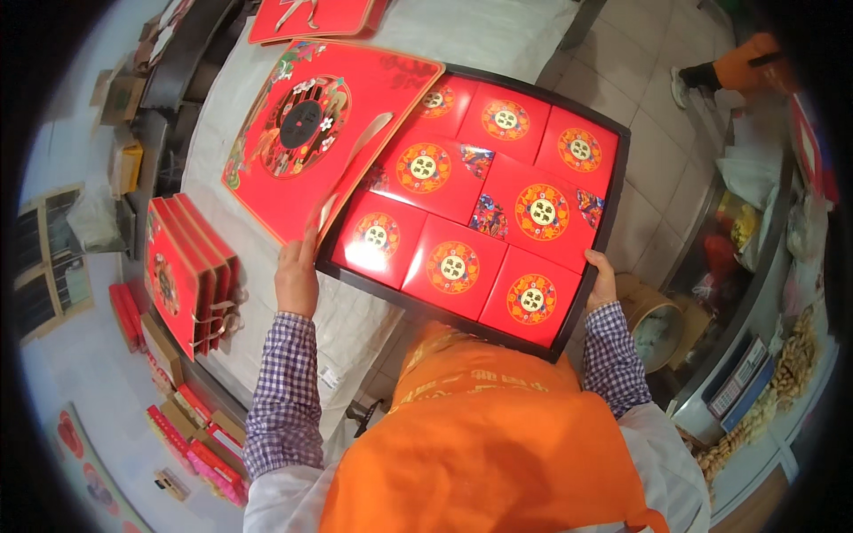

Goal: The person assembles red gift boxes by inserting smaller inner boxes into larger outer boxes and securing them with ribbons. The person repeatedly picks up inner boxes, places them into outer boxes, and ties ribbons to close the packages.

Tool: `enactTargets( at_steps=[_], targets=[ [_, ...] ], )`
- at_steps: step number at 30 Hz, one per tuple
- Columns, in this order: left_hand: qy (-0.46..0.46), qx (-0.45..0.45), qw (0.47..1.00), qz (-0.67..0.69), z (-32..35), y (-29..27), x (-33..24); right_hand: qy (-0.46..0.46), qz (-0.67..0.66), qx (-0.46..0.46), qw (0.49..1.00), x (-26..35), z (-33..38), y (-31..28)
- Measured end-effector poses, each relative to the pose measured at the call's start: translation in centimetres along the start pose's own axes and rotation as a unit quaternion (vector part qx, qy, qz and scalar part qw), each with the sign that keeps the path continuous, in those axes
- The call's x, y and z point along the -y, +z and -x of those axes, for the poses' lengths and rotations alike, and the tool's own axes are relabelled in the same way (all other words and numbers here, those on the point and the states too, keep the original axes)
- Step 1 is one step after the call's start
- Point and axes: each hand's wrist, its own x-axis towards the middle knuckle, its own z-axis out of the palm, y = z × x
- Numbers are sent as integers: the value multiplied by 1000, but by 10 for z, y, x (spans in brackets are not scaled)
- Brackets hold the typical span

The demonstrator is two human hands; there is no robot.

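Observation:
A wide black tray [444,313] holds several square red boxes [455,266] with round gold-and-orange emblems. It is tilted in front of me, and its left end sits against a large red gift bag [267,202] with a dark round floral emblem and a pale ribbon handle [351,147]. My left hand [298,280] is closed on the bag's near edge, close to the tray's left corner; some fingertips are hidden. On the other side, my right hand [601,280] grips the tray's right rim, its fingers partly out of sight underneath.
On the pale-covered table [240,124] stand several folded red gift bags [182,271] at left, with another red bag [311,18] at the far end. A round bin [653,330] is on the floor at right. Another person's orange garment [751,67] shows far right.

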Motion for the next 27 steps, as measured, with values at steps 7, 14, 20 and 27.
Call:
enactTargets(
  at_steps=[7,14,20,27],
  targets=[
    [21,34,999,-23,-3,-18,-4,21,-15,-6,1000,2,6,10],
    [30,70,997,-15,7,-26,-8,11,-14,-33,999,-3,4,4],
    [19,62,998,-25,9,-17,-9,10,-3,-5,1000,5,11,20],
    [-105,108,979,139,19,22,-1,-36,46,-28,998,15,11,28]
  ],
)
